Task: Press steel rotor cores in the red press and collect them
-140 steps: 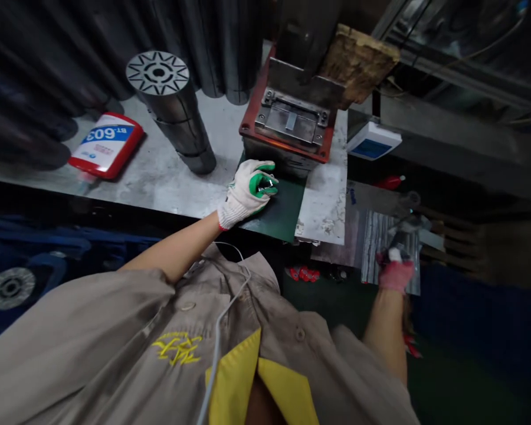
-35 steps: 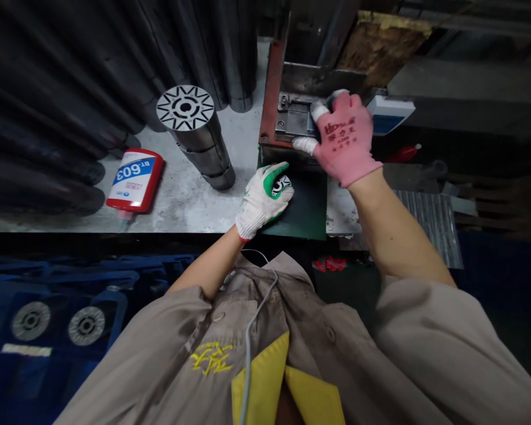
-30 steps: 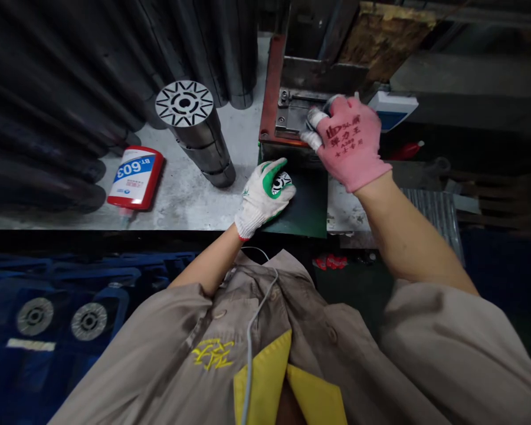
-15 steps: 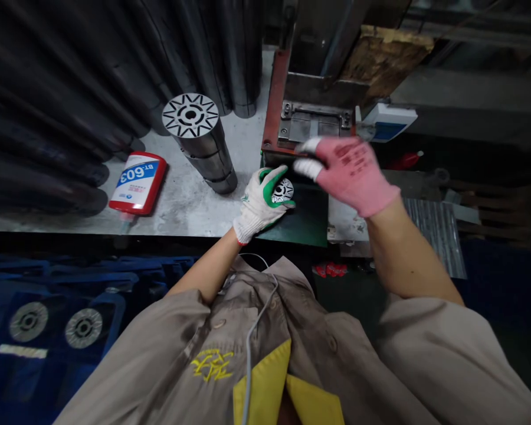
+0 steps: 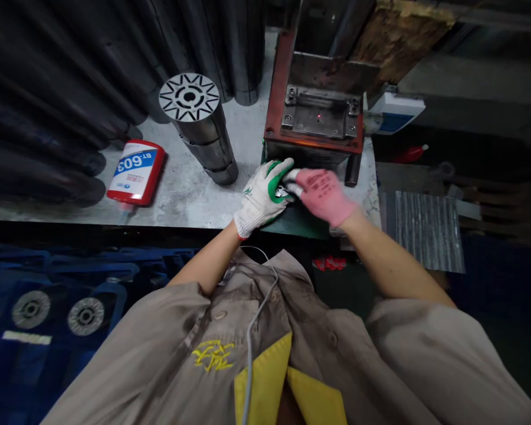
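Observation:
My left hand (image 5: 265, 192), in a white and green glove, is wrapped round a small round slotted metal part (image 5: 280, 192) near the table's front edge. From the right, the fingertips of my right hand (image 5: 321, 192), in a pink glove with white tips, meet that part; its fingers are pressed together, and whatever they may hold is hidden. Behind both hands stands a metal fixture on a red plate (image 5: 272, 112), with a small red light spot in its recess. To the left, a tall metal cylinder stack (image 5: 207, 141) with a star-patterned top stands upright.
A red and white glue bottle (image 5: 137, 172) lies on the grey table (image 5: 181, 203) at the left. Dark metal cylinders (image 5: 35, 130) fill the back left. A white and blue box (image 5: 398, 112) is right of the fixture. Blue crates (image 5: 62, 277) stand below left.
My right hand has moved left and down from the fixture's front to the part in my left hand. A small metal piece seen in the fixture's recess is gone. The view has shifted slightly.

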A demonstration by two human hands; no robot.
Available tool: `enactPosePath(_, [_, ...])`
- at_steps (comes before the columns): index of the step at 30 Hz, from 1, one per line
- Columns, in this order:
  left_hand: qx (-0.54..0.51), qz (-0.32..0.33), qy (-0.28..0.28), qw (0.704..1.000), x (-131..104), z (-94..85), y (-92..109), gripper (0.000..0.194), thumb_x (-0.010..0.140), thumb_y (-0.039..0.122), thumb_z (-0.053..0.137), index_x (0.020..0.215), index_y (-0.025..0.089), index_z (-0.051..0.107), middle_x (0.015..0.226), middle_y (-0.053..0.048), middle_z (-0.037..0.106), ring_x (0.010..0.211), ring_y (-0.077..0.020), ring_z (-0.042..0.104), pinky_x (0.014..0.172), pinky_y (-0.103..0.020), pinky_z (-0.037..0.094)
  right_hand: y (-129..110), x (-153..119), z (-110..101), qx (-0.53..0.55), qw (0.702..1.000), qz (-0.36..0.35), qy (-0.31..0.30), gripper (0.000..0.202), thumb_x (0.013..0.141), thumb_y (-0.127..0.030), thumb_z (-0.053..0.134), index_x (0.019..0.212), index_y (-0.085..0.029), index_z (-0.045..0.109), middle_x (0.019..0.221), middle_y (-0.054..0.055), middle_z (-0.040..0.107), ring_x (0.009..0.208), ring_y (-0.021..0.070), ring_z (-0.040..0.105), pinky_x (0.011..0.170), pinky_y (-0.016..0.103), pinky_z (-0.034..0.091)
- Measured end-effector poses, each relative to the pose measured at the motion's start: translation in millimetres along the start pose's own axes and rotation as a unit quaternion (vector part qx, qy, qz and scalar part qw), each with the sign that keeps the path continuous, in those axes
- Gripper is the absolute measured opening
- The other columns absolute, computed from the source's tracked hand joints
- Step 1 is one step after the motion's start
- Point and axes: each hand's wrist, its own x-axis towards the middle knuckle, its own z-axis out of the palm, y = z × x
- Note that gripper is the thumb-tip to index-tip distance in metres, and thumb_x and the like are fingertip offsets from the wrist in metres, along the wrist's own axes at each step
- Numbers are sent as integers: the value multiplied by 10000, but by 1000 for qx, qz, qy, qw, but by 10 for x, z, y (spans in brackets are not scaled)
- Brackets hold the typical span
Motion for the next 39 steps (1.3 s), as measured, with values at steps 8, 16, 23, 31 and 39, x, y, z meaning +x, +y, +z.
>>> enactPosePath(8, [-32, 24, -17, 999, 37, -93, 5, 777, 926, 685, 635, 1533, 215, 521, 1551, -132, 585, 1478, -340, 513, 1260, -520, 427, -349, 152, -207, -119, 980, -21, -159, 330, 1030, -158, 465, 1198, -145, 749, 1162, 174, 783, 1077, 305, 726, 809, 368, 504])
enactPosePath(16, [-89, -67, 50, 992, 118, 5, 165, 615, 952, 598, 656, 1430, 215, 603, 1388, -140, 650, 1267, -296, 655, 1131, -489, 544, 314, 386, -545, -96, 974, 128, 161, 526, 942, -535, 736, 1232, -97, 759, 1312, 262, 665, 1209, 456, 602, 943, 541, 516])
enactPosePath(23, [-16, -73, 51, 996, 71, 70, 141, 763, 868, 666, 710, 1460, 200, 589, 1443, -158, 597, 1366, -346, 570, 1180, -506, 471, 428, 315, -359, -34, 979, 46, 198, 534, 1050, -641, 504, 1108, -184, 774, 1117, 131, 718, 1100, 316, 644, 968, 492, 510])
enactPosePath(31, [54, -44, -17, 997, 126, 56, 99, 845, 862, 632, 726, 1535, 166, 516, 1517, -164, 592, 1428, -353, 524, 1254, -501, 383, 149, 25, 135, -38, 999, 11, -20, 310, 1044, -197, 481, 1209, -126, 734, 1257, 156, 731, 1163, 302, 666, 979, 408, 501])
enactPosePath(39, [7, -1, -35, 999, 154, -98, 65, 751, 865, 492, 720, 1511, 156, 539, 1511, -149, 611, 1415, -327, 554, 1249, -495, 409, -326, 210, -208, -136, 976, 13, -171, 404, 1024, -49, 386, 1220, -116, 733, 1230, 196, 753, 1126, 297, 720, 839, 372, 513])
